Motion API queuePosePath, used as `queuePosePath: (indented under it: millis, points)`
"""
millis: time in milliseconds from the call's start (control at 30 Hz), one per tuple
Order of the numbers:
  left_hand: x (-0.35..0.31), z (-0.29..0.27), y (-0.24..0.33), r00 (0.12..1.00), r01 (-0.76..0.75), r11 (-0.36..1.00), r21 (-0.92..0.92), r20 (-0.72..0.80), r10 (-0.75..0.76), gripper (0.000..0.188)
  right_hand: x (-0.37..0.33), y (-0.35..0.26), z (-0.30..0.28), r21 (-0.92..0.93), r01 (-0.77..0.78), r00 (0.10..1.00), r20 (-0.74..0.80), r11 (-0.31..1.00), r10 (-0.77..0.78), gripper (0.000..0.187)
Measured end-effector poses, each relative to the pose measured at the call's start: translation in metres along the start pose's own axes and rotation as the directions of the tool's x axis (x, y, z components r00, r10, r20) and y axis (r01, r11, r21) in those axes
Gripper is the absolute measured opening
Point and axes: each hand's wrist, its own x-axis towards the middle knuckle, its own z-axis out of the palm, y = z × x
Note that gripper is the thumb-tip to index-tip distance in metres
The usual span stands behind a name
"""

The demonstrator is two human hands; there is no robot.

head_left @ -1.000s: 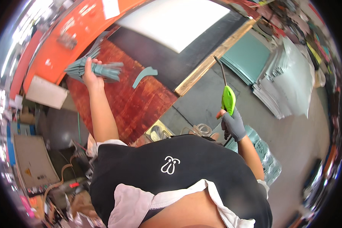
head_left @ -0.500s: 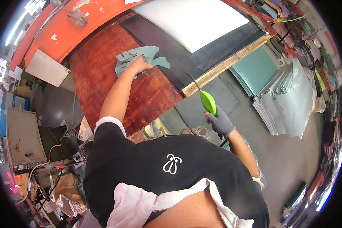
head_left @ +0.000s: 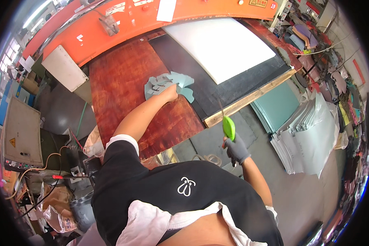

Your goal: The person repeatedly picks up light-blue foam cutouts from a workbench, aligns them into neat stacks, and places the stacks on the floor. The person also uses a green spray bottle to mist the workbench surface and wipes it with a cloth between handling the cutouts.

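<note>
My bare left hand is closed on a fanned bunch of grey-blue cut sheet pieces, which have slits and curved edges. The bunch rests on the red-brown board, close to the black mat. In a grey glove, my right hand grips a tool with a bright green handle and a thin dark shaft; its exact kind is unclear. The shaft points away from me, towards the wooden edge strip of the table. A white sheet lies on the black mat.
An orange machine beam spans the far side of the table. Right of the table are stacked pale green sheets and a pile of white-wrapped sheets. A grey electrical cabinet stands at the left, with cables and bags below.
The view has shifted, so the table sits lower and more of the orange beam shows. My left hand stays on the cut pieces; the right still holds the green-handled tool.
</note>
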Motion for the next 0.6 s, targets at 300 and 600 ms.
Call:
queuePosePath:
  millis: [300,600]
  points:
    - [0.014,-0.028,-0.009,0.973,-0.088,0.996,-0.016,0.211,0.090,0.052,-0.010,0.006,-0.001,0.015,0.003,0.992,0.129,1.000,-0.005,0.032]
    - [0.004,-0.063,-0.028,0.942,0.337,0.071,-0.939,0.337,-0.013,0.023,-0.033,0.005,0.008,-0.105,0.288,0.929,0.273,0.952,-0.250,0.035]
